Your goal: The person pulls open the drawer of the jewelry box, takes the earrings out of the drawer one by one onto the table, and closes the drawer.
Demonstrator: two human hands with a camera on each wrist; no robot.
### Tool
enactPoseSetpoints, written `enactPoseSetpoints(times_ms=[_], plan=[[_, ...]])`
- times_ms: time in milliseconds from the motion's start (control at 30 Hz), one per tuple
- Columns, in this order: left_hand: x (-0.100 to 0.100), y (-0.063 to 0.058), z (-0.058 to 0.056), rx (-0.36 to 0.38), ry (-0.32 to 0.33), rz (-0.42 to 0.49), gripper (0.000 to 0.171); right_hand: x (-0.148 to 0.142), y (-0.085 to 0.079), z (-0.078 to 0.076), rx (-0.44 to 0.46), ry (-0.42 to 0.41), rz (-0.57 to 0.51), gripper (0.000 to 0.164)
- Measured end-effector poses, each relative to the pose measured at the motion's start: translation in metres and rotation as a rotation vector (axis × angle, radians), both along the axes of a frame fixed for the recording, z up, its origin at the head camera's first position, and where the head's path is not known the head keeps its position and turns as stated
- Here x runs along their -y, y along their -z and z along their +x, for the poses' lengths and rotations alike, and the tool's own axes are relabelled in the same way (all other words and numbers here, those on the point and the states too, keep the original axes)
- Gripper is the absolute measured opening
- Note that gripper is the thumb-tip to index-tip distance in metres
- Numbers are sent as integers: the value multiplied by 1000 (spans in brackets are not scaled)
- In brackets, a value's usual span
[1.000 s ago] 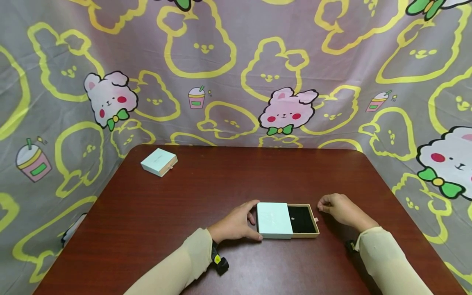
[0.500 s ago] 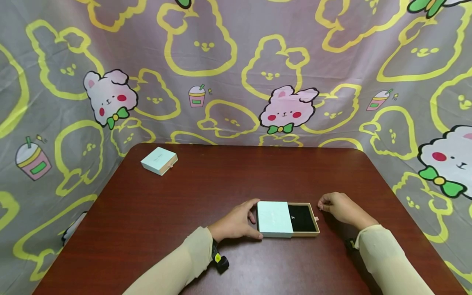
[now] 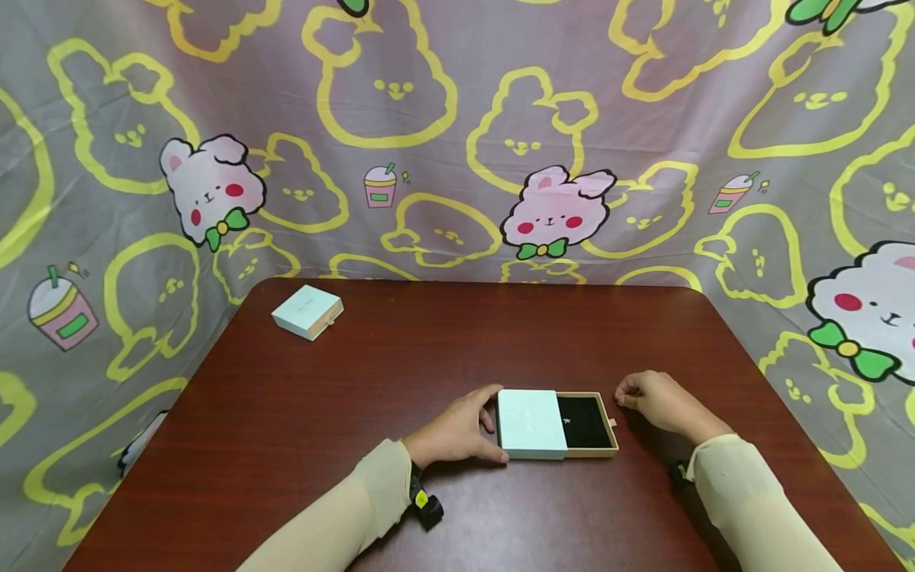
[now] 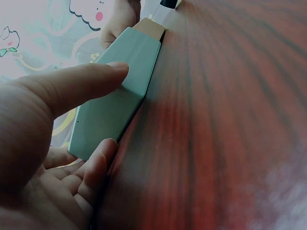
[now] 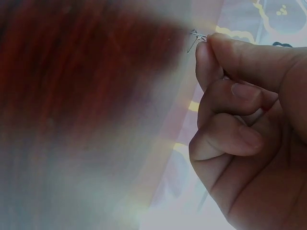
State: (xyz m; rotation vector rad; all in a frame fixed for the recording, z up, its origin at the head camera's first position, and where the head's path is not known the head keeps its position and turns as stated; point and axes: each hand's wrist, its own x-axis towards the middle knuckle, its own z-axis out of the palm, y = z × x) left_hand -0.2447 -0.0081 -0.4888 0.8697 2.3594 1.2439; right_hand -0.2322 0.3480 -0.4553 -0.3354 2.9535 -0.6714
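A pale mint jewelry box [image 3: 530,424] lies on the table with its drawer [image 3: 597,453] pulled partly out to the right. Inside the drawer, a small silver star-shaped earring [image 3: 567,421] sits on a black pad [image 3: 588,427]. My left hand [image 3: 457,429] grips the sleeve's left end, thumb along the front side and fingers at the back. Right of the drawer, my right hand [image 3: 661,403] is held apart from it. In the right wrist view its thumb and index finger pinch a small silver star earring [image 5: 198,36] with a thin post; the other fingers are curled.
A second mint drawer box [image 3: 307,311], closed with a small ribbon tab, stands at the table's far left corner. The dark reddish wood table [image 3: 457,342] is bounded at the back and sides by a cartoon-printed cloth [image 3: 429,175].
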Motion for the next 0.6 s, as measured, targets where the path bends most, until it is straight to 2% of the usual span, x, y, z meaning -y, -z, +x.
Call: enactPoseSetpoints(times_ms=[600], plan=[[0, 0, -1, 6, -3, -4, 108, -1, -4, 2, -57, -17, 1, 12]])
